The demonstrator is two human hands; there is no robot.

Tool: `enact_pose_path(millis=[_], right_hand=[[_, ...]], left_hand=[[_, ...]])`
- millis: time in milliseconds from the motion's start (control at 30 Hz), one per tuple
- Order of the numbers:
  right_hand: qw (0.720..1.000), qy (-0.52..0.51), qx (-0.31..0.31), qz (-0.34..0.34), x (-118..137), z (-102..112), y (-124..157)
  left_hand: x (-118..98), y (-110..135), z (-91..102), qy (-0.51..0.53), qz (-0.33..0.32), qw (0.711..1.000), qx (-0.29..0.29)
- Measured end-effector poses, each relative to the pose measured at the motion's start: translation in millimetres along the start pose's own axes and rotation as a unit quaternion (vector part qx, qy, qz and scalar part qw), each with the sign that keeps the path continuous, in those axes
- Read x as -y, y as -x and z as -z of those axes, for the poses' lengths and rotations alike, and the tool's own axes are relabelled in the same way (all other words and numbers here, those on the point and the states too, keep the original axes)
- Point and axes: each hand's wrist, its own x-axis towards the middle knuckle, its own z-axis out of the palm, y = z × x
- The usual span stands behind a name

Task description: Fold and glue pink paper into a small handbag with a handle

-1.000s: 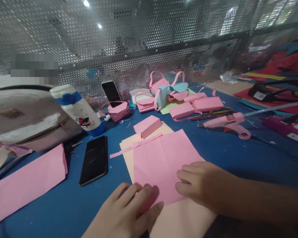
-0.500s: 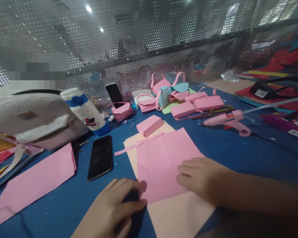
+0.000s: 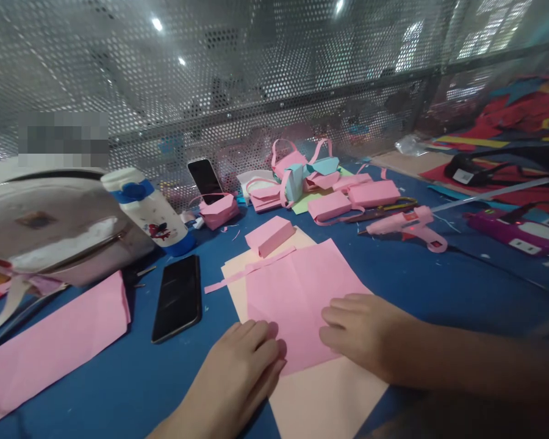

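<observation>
The desk (image 3: 128, 378) was blue, dotted with small scraps, and at its back stood a perforated metal screen (image 3: 256, 67) with bright lights showing in it. A pale bag (image 3: 73, 213) stood at the left, beside a tilted white-and-blue bottle (image 3: 153, 213); a dark phone (image 3: 177, 299) lay flat nearer the person, and another phone (image 3: 205, 178) leaned at the back. Small paper bags (image 3: 219, 212), mostly pink, lined the rear. A pink glue gun (image 3: 400, 224) lay on the right, near a purple power strip (image 3: 515, 231), with coloured papers (image 3: 516, 119) heaped behind.

The pink sheet (image 3: 297, 292) lay in front of the person on a peach sheet (image 3: 329, 402), a pink strip (image 3: 224, 283) across its far edge and a closed pink box (image 3: 269, 236) just beyond.

Half a second earlier the left hand (image 3: 238, 372) had its thumb spread from the fingers at the sheet's near left corner; now the fingers were drawn together over that corner. Whether they pinched the paper could not be told. The right hand (image 3: 366, 329) rested as before on the right side, fingers loosely bent, well apart from the left. The sheet had kept its place on the peach one.
</observation>
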Motion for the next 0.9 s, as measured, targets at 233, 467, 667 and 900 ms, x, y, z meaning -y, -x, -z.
enact_pose_path(millis=[233, 467, 667, 900], right_hand=[[0.999, 0.026, -0.038, -0.006, 3.3, -1.3, 0.9], [0.993, 0.063, -0.104, 0.002, 4.0, -3.2, -0.6], [0.983, 0.044, -0.145, 0.099, 1.4, 5.0, -3.9], [0.992, -0.014, -0.077, 0.094, -1.1, 15.9, 14.0]], left_hand=[[2.2, -4.2, -9.4, -0.059, -0.021, 0.993, -0.098], [-5.7, -4.2, -6.6, -0.12, -0.103, 0.977, -0.146], [-5.9, -8.9, -4.3, -0.117, -0.126, 0.971, -0.168], [3.9, 23.5, 4.2, -0.141, -0.08, 0.986, -0.048]])
